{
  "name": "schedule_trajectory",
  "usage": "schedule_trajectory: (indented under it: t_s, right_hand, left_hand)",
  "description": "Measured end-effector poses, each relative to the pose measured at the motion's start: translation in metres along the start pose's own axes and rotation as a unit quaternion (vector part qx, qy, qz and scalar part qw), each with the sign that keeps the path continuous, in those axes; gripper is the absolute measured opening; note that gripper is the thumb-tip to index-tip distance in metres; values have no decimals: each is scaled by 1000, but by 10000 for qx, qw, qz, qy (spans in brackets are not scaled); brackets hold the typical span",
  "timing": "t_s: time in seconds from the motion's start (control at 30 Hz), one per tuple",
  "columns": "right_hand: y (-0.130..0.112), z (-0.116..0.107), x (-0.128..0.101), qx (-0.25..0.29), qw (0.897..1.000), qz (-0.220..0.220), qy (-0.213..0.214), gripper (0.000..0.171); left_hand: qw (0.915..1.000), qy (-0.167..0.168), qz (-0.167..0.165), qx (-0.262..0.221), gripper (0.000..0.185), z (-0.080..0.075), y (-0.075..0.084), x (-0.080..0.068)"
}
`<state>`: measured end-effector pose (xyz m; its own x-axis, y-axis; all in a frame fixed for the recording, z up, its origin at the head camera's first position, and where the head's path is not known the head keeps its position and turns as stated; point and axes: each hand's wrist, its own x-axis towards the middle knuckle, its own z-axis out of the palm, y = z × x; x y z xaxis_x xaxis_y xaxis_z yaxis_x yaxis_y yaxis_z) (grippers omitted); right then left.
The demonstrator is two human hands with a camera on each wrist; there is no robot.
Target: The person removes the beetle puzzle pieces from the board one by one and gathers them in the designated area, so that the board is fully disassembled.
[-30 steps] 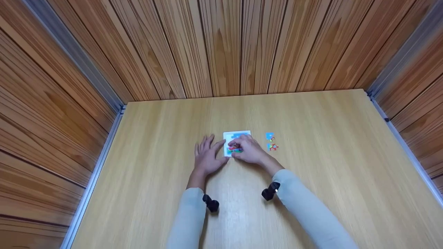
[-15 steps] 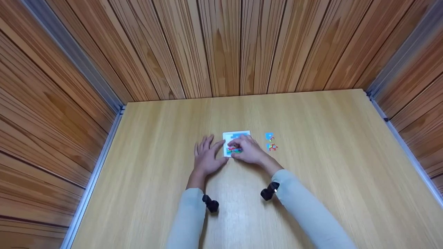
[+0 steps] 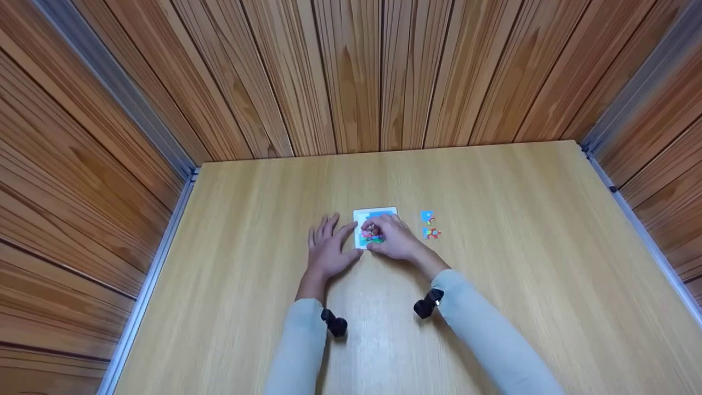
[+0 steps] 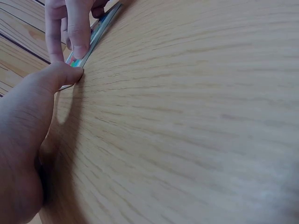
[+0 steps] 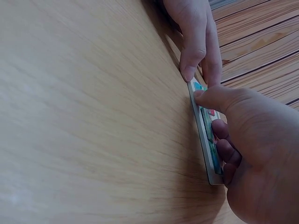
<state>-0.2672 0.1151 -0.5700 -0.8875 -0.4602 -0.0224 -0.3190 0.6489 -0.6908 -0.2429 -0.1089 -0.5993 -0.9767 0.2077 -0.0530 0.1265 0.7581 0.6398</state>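
A small white puzzle board (image 3: 379, 213) with colourful pieces lies flat on the wooden table (image 3: 493, 285). My left hand (image 3: 328, 249) lies flat beside it, fingers straight, and its thumb (image 4: 58, 75) touches the board's left edge (image 4: 100, 29). My right hand (image 3: 394, 238) rests on top of the board (image 5: 204, 140) with its fingers curled. Its thumb and fingertips pinch a red and green puzzle piece (image 5: 210, 112) in the board. Much of the board is hidden under this hand.
Two loose puzzle pieces lie just right of the board, a blue one (image 3: 427, 216) and a red-and-yellow one (image 3: 432, 233). Wood-panelled walls (image 3: 351, 71) close off the table at the back and on both sides.
My right fingertips have shifted slightly on the piece in the board. The left hand and the loose pieces have stayed put.
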Motion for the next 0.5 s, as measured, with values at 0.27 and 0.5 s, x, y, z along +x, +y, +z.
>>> schedule_trajectory:
  t_s: [0.27, 0.5]
  right_hand:
    - [0, 0, 1, 191, 9998, -34, 44, 35]
    - [4, 2, 1, 390, 9990, -135, 180, 35]
  left_hand:
    - [10000, -30, -40, -26, 75, -1, 0, 1]
    - [10000, -9, -44, 12, 75, 0, 1, 0]
